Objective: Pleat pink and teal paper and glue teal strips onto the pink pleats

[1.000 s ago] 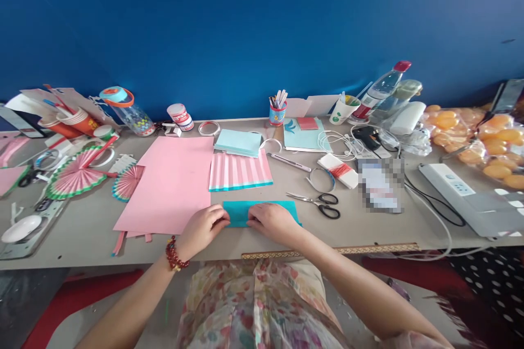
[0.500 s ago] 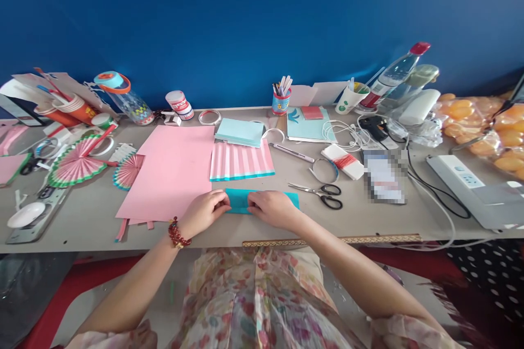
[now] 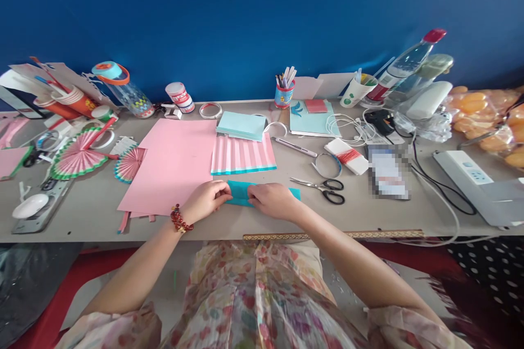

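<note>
A strip of teal paper (image 3: pixel 240 192) lies on the table near its front edge, between my hands. At its left end my left hand (image 3: pixel 208 199) pinches the paper with thumb and fingers. My right hand (image 3: pixel 270 199) is closed on the middle of the strip and covers part of it; the right end sticks out beyond the knuckles. Behind the strip lies a pink-and-white striped sheet (image 3: pixel 243 155) with a teal border. To the left is a large pink sheet (image 3: pixel 172 166), close to my left hand. Black-handled scissors (image 3: pixel 327 188) rest to the right.
Pleated paper fans (image 3: pixel 77 155) lie at the left. A light blue paper stack (image 3: pixel 240 125) sits behind the striped sheet. A utility knife (image 3: pixel 295 147), a pencil cup (image 3: pixel 284 92), a phone (image 3: pixel 388 172) and a power strip (image 3: pixel 466 174) stand or lie further right. A drink bottle (image 3: pixel 405 68) leans at the back.
The view has shifted slightly, so the table sits a little higher in the picture. Both hands stay on the teal paper with almost the same grip.
</note>
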Demonstrator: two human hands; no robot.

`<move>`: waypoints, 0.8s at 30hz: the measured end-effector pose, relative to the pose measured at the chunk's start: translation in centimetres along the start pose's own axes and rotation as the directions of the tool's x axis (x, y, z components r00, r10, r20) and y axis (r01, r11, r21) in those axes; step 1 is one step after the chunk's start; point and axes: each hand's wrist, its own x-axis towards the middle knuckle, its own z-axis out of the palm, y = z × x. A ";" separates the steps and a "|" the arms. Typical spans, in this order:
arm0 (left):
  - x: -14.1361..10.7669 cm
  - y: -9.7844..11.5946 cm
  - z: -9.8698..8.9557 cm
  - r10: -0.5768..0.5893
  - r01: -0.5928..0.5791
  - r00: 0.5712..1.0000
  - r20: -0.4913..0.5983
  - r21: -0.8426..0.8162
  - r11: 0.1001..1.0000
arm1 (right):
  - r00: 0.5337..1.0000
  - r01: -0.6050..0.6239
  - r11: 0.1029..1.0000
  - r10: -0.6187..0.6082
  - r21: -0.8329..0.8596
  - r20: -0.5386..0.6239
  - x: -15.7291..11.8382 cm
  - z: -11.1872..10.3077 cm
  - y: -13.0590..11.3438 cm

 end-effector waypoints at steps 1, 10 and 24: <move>0.0 0.0 0.0 -0.005 0.005 1.000 0.000 -0.006 1.000 | 1.000 0.000 1.000 0.000 0.000 -0.001 0.0 0.0 0.0; -0.1 -0.3 -0.1 0.022 -0.022 1.000 0.020 -0.010 1.000 | 1.000 -0.011 1.000 0.011 -0.005 -0.002 -0.1 -0.1 -0.2; -0.3 -0.8 0.1 0.144 -0.142 0.990 0.000 0.159 0.977 | 1.000 -0.010 1.000 0.010 -0.010 0.021 0.0 -0.2 -0.2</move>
